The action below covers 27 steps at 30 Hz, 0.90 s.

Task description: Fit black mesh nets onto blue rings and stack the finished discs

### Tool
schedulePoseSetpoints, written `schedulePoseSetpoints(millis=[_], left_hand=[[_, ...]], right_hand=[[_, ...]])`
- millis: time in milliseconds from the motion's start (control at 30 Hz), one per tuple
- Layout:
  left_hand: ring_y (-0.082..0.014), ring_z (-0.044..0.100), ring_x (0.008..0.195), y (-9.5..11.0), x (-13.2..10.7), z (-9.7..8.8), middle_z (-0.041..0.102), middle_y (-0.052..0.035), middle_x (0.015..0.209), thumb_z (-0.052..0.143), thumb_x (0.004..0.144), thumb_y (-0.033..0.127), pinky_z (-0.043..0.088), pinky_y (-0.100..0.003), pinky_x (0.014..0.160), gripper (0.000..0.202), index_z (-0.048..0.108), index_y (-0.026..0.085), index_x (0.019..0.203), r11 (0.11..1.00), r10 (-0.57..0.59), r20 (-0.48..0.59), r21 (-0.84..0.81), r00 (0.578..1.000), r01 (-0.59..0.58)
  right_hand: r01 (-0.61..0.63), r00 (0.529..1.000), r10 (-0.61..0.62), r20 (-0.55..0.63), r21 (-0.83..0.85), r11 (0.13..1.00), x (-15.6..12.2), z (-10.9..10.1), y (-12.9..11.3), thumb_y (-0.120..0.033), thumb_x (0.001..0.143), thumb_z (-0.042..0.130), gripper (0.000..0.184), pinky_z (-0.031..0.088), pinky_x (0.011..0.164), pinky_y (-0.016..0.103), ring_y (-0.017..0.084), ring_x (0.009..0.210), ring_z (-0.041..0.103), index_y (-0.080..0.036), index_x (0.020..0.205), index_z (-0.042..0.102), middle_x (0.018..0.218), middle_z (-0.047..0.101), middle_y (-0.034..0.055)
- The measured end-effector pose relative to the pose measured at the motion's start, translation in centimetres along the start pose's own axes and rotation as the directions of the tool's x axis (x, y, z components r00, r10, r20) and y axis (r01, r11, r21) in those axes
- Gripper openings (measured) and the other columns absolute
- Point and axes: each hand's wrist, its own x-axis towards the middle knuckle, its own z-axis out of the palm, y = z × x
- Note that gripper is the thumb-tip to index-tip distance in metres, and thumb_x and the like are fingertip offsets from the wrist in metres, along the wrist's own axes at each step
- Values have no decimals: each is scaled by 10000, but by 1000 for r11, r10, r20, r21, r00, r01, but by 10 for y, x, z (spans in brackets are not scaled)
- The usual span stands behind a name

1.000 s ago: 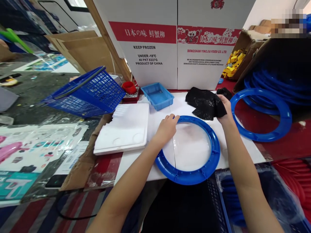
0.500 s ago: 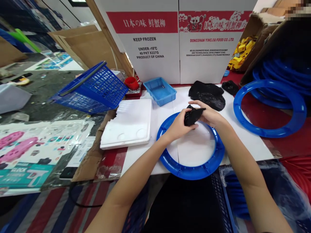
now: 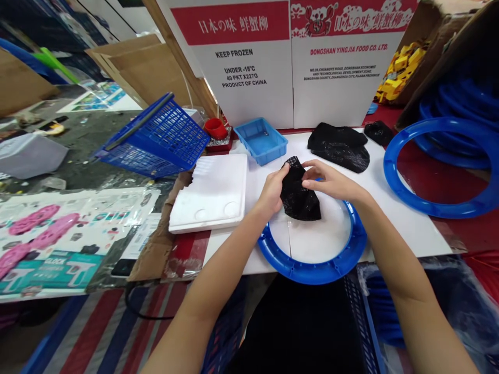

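Observation:
A piece of black mesh fabric [image 3: 299, 195] hangs loosely folded above the blue plastic ring [image 3: 312, 274]. My left hand [image 3: 273, 189] grips its left edge, thumb on top. At the upper right edge of the fabric, my right hand [image 3: 327, 179] has thumb and bent fingers on the mesh; the fingertips are partly hidden. The ring lies flat on a white board [image 3: 413, 228] right in front of me, its far side mostly covered by my hands and the fabric. More black mesh pieces [image 3: 339, 145] lie in a pile beyond my right hand.
A light blue tray [image 3: 260, 140] and a white foam slab [image 3: 212, 192] sit to the left, near a tilted blue basket [image 3: 156, 137]. Another blue ring [image 3: 444, 210] rests at right before stacked rings. Behind stands a white printed carton [image 3: 249, 104].
The mesh fabric has shifted left and spread open from a bunched shape. My left hand now holds its edge more upright, and my right hand has changed its hold. The view has moved slightly.

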Motion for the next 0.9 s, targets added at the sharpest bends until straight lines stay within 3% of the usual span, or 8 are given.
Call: schedulePoseSetpoints(millis=[133, 233, 367, 500, 600, 700, 800, 900], left_hand=[[-269, 776, 982, 5, 2, -2, 798, -99, 975, 666, 985, 577, 631, -397, 913, 414, 722, 169, 1028, 996, -80, 59, -36, 995, 82], [-270, 768, 1011, 8, 1, -4, 793, -95, 979, 689, 971, 592, 623, -392, 930, 431, 725, 168, 1034, 1000, 15, 65, -12, 998, -14], [-252, 743, 1028, 14, 2, -10, 777, -75, 968, 679, 977, 600, 609, -358, 891, 425, 721, 177, 971, 974, 197, -25, 120, 980, -193], [-230, 699, 1011, 17, 7, -20, 745, -57, 926, 662, 997, 579, 573, -318, 846, 402, 717, 199, 878, 872, 386, -117, 371, 915, -321], [-224, 679, 1009, 16, 10, -22, 735, -54, 900, 649, 1004, 586, 550, -313, 874, 433, 716, 196, 828, 821, 435, -102, 452, 895, -347], [-236, 690, 1044, 12, 8, -18, 764, -57, 936, 659, 977, 640, 533, -324, 954, 490, 745, 171, 869, 849, 339, -45, 444, 940, -286], [-272, 722, 1036, 9, 5, -13, 800, -77, 953, 656, 944, 729, 543, -360, 991, 604, 787, 139, 953, 888, 94, 47, 448, 994, -105], [-301, 757, 1005, 9, 0, -8, 822, -102, 964, 658, 926, 765, 574, -391, 975, 660, 811, 132, 1034, 907, -151, 166, 415, 974, 70]], right_hand=[[-58, 990, 16, -143, -296, 953, 4, 12, 11, -500, 846, 861, 863, 571, 975, 463, 308, 1146, 672, -232, 1573, 481, 1353, 660, 143], [-57, 986, -10, -169, -389, 920, 6, 13, 17, -341, 886, 800, 705, 538, 1006, 496, 326, 1134, 675, -236, 1532, 537, 1295, 710, 129], [-9, 992, -20, -122, -234, 972, 4, 4, 12, -303, 969, 667, 440, 563, 873, 436, 260, 886, 699, -269, 1407, 642, 980, 768, 26], [-37, 997, 40, -63, 40, 998, 0, -5, 2, -467, 1028, 610, 360, 594, 807, 407, 251, 884, 726, -246, 1290, 719, 999, 788, 42], [-43, 981, 33, -191, -50, 998, -1, -9, 0, -490, 1024, 628, 330, 593, 883, 425, 250, 923, 724, -229, 1170, 768, 1006, 788, 62], [13, 943, -53, -327, -125, 992, 0, -11, 2, -517, 1001, 671, 378, 602, 914, 436, 261, 987, 718, -235, 1245, 731, 1044, 780, 73], [66, 989, -71, -131, -43, 997, 0, -7, 5, -595, 976, 695, 614, 622, 908, 434, 284, 1093, 727, -262, 1480, 584, 1256, 749, 107], [70, 997, -66, 44, -97, 993, -1, 2, 5, -566, 875, 828, 956, 607, 964, 437, 301, 1158, 720, -291, 1663, 362, 1408, 690, 127]])
